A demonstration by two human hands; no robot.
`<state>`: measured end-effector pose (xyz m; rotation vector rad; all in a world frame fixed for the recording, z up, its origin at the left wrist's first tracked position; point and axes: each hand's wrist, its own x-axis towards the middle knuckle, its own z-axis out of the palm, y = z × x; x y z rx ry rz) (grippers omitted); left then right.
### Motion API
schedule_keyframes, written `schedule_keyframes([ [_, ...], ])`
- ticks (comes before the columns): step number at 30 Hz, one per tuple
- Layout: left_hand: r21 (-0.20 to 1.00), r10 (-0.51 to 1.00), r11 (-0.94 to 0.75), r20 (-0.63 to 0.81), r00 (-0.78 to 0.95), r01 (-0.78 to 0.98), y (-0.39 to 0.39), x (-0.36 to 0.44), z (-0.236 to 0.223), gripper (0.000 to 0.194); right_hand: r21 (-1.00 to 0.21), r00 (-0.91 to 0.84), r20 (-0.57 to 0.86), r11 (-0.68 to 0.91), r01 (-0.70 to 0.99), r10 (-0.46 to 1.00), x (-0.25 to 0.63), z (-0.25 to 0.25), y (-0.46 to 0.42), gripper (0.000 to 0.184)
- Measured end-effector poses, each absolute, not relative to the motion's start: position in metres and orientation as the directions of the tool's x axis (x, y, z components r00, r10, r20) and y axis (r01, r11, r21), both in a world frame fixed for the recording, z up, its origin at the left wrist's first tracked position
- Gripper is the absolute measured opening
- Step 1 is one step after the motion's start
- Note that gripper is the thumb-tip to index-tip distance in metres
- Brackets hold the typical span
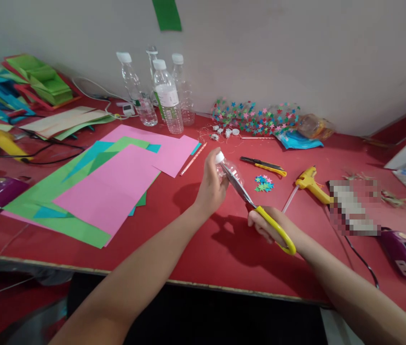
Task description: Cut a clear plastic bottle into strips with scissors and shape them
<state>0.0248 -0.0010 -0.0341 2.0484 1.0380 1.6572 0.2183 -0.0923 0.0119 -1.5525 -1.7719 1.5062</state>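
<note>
The left fingers (213, 184) grasp a white-capped clear plastic bottle top (234, 167); nearer and right, the right fingers (260, 227) clench yellow-handled scissors (267, 219).

The scissors (247, 197) are showing yellow handles (274, 228) and silvery blades (237, 183), and the clear plastic bottle (236, 172) is wearing a white cap (219, 157). The bench (203, 261) is spreading red beneath pink sheets (113, 184) and light-green sheets (84, 233) — blue sheets (154, 148) are peeking out too. Star sequins (263, 183) are mixing blue, green, yellow and pink. The utility knife (264, 166) is pairing yellow with black, the glue gun (314, 186) is showing yellow — and the right-hand power strip (399, 251) is gleaming purple.
</note>
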Motion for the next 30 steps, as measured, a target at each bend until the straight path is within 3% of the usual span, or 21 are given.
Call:
schedule_keyframes([
  [8, 0.615, 0.682, -0.708, 0.724, 0.106, 0.347, 0.004, 0.017, -0.033, 0.063, -0.844, -0.285, -0.435, -0.277, 0.459, 0.854, 0.215, 0.020, -0.092, 0.046],
  [15, 0.544, 0.632, -0.742, 0.762, 0.139, 0.392, 0.000, 0.019, -0.030, 0.063, -0.813, -0.254, -0.452, -0.278, 0.513, 0.855, 0.214, 0.029, -0.090, 0.047],
  [30, 0.573, 0.666, -0.710, 0.735, 0.126, 0.408, 0.000, 0.021, -0.030, 0.067, -0.815, -0.214, -0.461, -0.315, 0.487, 0.861, 0.213, 0.018, -0.093, 0.038],
])
